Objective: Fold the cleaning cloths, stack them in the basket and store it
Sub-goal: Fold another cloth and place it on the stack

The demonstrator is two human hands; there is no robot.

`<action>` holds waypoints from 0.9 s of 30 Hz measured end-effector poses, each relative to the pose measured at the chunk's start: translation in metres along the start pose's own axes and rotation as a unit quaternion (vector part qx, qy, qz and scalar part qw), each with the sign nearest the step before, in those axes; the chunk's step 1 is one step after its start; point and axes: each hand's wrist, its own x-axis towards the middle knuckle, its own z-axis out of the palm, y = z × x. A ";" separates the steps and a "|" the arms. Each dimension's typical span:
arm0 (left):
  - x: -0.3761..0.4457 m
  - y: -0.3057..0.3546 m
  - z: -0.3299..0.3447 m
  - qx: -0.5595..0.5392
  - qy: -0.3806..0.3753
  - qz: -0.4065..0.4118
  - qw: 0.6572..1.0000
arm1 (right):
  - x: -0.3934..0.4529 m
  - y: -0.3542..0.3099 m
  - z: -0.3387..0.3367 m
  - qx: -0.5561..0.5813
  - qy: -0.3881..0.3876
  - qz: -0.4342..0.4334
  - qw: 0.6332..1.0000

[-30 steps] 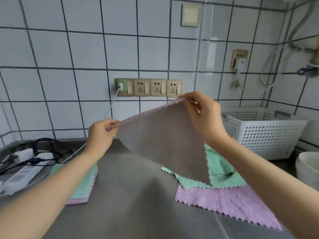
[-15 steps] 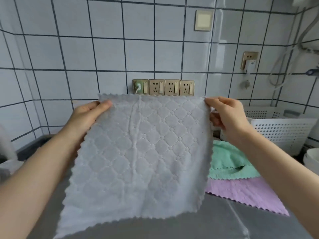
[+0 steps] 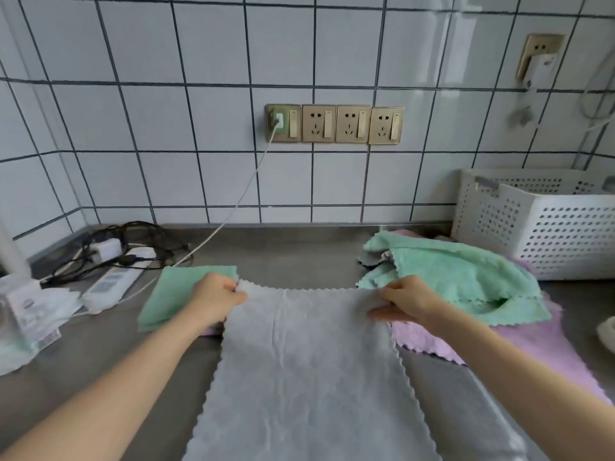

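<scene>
Head view | left hand [image 3: 218,299] pinching far-left corner of grey cloth [image 3: 309,367] | right hand [image 3: 404,299] pinching far-right corner | cloth flat on counter [image 3: 299,254], long axis toward body | likely fold: far edge to near | basket [image 3: 545,227] rightward, nearer right hand

No text or label can be read.

Bare counter [image 3: 299,257] ahead (cables [image 3: 133,247] left, basket [image 3: 539,227] right).
</scene>
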 end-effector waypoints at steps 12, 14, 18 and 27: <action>-0.081 -0.006 0.035 0.152 -0.106 0.283 0.941 | -0.061 0.032 0.024 -0.391 -0.006 -0.308 0.868; -0.110 -0.006 0.034 0.153 -0.185 0.271 0.932 | -0.085 0.045 0.025 -0.415 -0.075 -0.360 0.832; -0.152 -0.022 0.031 0.216 -0.249 0.269 0.905 | -0.125 0.061 0.026 -0.431 -0.148 -0.411 0.790; -0.178 -0.036 0.016 0.283 -0.267 0.320 0.864 | -0.147 0.089 0.014 -0.491 -0.126 -0.449 0.735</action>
